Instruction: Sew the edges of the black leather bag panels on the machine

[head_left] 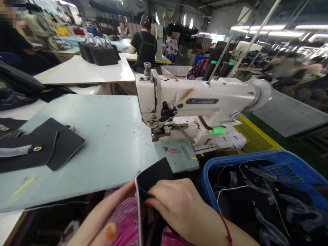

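Black panel (153, 176) with a white-piped edge stood nearly upright between both hands, just past the front edge of the pale green table (89, 153) and over pink checked clothing (125, 215). The right hand (179, 205), with a red cord (225, 225) at the wrist, lay across the panel's face and held it in a narrow grip. The left hand (102, 213) met the panel's other side, but its fingers were mostly hidden, so I cannot tell how firmly it held. Beyond the hands stood a white sewing machine (194, 99), its dark plate (202, 101) reading "RLONXIANG". Small snips (170, 149) with pink handles lay on the table near the machine's foot. More black panels (58, 143) with brass eyelets (37, 148) lay at the table's left side. To the right, a blue plastic basket (217, 171) held black pieces with clear film. Farther off, black bags (98, 54) stood on a white table, and a co-worker (145, 44) in a green apron stood beyond it.
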A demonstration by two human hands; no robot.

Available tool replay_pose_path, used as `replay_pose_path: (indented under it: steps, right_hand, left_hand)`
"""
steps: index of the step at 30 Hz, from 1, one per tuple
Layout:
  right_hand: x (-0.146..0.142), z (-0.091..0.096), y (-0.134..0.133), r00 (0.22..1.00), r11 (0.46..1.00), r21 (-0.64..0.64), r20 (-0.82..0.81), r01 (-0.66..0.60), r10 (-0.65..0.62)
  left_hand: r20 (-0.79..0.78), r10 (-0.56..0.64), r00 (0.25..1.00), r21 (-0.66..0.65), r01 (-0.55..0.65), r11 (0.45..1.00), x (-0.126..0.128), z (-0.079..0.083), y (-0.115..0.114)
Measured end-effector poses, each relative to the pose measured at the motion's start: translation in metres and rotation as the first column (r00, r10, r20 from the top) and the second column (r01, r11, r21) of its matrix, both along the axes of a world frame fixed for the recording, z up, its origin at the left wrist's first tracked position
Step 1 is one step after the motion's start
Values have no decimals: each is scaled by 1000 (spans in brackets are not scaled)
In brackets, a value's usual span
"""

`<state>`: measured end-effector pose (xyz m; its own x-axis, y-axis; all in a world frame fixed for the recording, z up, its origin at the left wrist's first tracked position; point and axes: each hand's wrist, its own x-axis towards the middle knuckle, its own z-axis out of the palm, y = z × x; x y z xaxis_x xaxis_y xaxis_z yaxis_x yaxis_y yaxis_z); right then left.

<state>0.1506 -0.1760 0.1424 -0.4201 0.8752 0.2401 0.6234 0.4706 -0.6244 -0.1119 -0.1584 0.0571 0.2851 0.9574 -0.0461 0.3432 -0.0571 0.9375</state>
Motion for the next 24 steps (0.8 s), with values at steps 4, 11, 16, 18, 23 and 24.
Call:
replay_pose_path:
  steps: [4,11,16,18,23,24]
  right_hand:
    - [-14,-13,23,964,951,-161,-18,-264,265]
    - [35,-4,43,914,812,-444,-316,-380,255]
    - [111,-19,33,813,783,-611,-393,119,-430]
    - [119,-30,24,716,729,-665,-431,160,-550]
    - [82,-42,23,592,815,-580,-654,7,-471]
    - [71,-43,26,651,857,-515,-659,-25,-377]
  left_hand:
    - [27,-336,942,-326,326,887,36,52,1]
    - [117,-388,914,-310,405,860,16,53,20]
    - [214,166,962,-697,31,716,-20,38,12]
    - [242,361,901,-780,-41,625,-20,33,13]
    - [250,433,866,-805,-63,590,1,27,25]
    - [243,422,873,-804,-62,592,3,26,27]
